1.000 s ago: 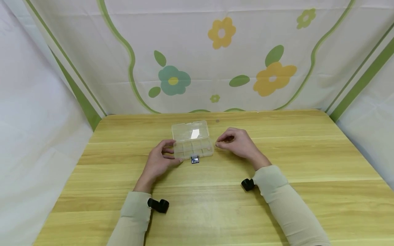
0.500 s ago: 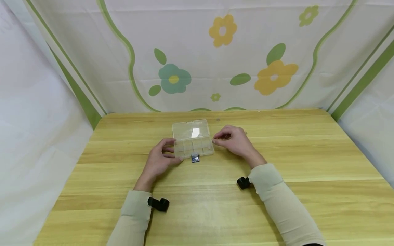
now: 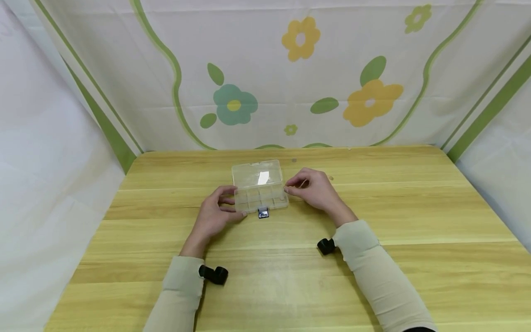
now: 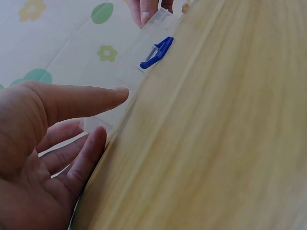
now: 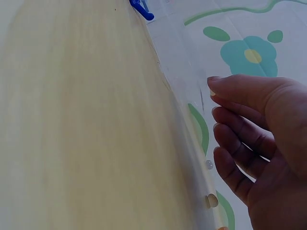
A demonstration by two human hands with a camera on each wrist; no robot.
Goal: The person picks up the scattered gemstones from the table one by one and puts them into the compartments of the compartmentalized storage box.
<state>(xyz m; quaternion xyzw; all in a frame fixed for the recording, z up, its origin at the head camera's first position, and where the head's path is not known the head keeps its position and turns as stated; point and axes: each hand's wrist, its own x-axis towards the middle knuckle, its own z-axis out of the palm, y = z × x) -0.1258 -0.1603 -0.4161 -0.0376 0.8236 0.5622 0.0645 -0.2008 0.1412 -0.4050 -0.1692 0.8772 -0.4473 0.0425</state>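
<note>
A clear plastic compartment box (image 3: pixel 260 199) lies on the table with its transparent lid (image 3: pixel 253 176) tipped back and its blue latch (image 4: pixel 157 52) folded down in front. My left hand (image 3: pixel 215 213) grips the box's left end, thumb at the front corner and fingers round the side. At the right end, my right hand (image 3: pixel 312 188) has thumb and index fingertip together over the edge of the end compartment. A tiny pale piece (image 5: pixel 212 93) shows between those fingertips; its kind is too small to tell. A small pale thing seems to lie in that compartment.
Beyond the right hand, a small tan bead-like piece (image 3: pixel 330 178) and a small grey one (image 3: pixel 294 160) lie on the wooden table (image 3: pixel 265 286). In the right wrist view a clear bead-like piece (image 5: pixel 209 164) sits near the hand. A flowered cloth (image 3: pixel 274 83) hangs behind.
My right hand has moved left and slightly away, from beside the box to over its right end. The tan piece behind it has come into view. The left hand has stayed on the box.
</note>
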